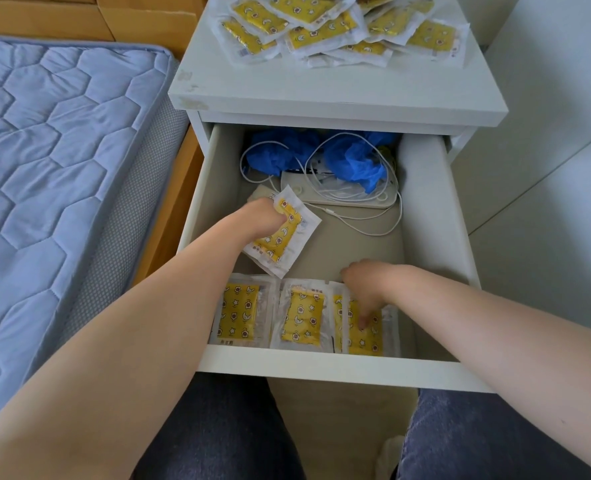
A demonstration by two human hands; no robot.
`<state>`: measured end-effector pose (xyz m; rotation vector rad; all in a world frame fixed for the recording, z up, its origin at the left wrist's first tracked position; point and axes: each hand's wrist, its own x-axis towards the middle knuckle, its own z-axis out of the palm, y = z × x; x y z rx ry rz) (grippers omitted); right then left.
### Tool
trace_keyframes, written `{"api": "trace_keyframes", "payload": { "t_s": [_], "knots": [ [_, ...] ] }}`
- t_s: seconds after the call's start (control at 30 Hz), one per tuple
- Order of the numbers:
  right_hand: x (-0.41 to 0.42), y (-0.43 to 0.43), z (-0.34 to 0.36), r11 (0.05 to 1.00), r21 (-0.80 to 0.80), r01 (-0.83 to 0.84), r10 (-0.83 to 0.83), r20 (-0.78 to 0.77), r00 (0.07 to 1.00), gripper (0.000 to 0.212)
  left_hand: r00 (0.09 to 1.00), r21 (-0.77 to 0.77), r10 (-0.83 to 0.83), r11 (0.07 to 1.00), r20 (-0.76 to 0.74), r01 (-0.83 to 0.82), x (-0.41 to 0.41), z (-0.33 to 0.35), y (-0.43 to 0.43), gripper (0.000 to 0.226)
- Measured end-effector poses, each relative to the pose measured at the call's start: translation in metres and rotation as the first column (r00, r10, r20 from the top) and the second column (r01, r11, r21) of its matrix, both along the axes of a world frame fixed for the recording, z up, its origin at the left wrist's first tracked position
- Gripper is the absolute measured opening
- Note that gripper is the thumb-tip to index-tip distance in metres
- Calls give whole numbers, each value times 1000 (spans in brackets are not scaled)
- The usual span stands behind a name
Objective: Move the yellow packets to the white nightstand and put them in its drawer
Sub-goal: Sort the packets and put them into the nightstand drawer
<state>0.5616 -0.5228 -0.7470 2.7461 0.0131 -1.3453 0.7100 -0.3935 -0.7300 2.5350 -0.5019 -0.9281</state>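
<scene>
Pinched at upper edge by left hand [264,216]: yellow packet [282,242], light, limp, slick. Pressed under straight finger of right hand [366,282]: front-right packet [368,337].

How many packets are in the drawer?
4 packets: one gripped by the left hand, three in a row at the drawer's front, right hand touching the rightmost. Another may hide beneath it.

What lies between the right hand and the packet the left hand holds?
Head view: only bare beige drawer floor lies between right hand and that held packet.
</scene>
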Motion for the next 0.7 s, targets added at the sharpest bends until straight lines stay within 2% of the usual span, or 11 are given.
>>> {"api": "trace_keyframes", "payload": {
  "t_s": [0.1, 0.23, 0.43, 0.7],
  "knots": [
    [3, 1, -2, 999, -19, -50, 50, 13, 999, 70, 1000, 14, -20, 1000, -3, 20, 0, 0, 0, 37],
    [7, -7, -2, 998, 21, 52, -52, -8, 999, 59, 999, 26, -32, 999, 4, 32, 0, 0, 0, 39],
    [9, -13, 3, 982, 48, 184, -184, -12, 983, 59, 999, 30, -43, 999, 10, 43, 0, -1, 0, 38],
    [6, -10, -5, 963, 132, 236, -238, 1, 971, 62, 997, 39, -67, 997, 28, 66, -1, 1, 1, 39]
  ]
}}
